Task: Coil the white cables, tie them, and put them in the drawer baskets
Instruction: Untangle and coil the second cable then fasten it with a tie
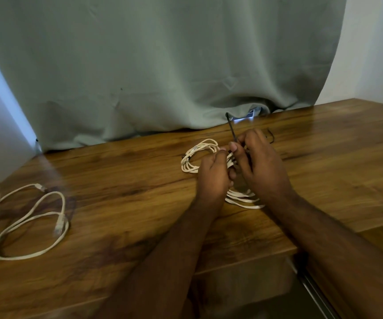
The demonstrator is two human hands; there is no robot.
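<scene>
Head view: our left hand (213, 173) grips the coiled cable (199, 155) so it keeps shape while our right hand (257, 162) pinches a black tie (231, 130) just above that coil.

Both your hands are at the coiled white cable, with a black tie pinched above it.

Your left hand (213, 173) grips the coiled white cable (198, 155) on the wooden table (117, 185); its loops show on the left and below your wrists. Your right hand (258, 162) pinches a thin black tie (231, 128), which stands tilted above the coil. A second white cable (25, 224) lies loose and uncoiled at the table's left edge, well apart. A grey-green curtain (151, 65) hangs behind the table.
</scene>
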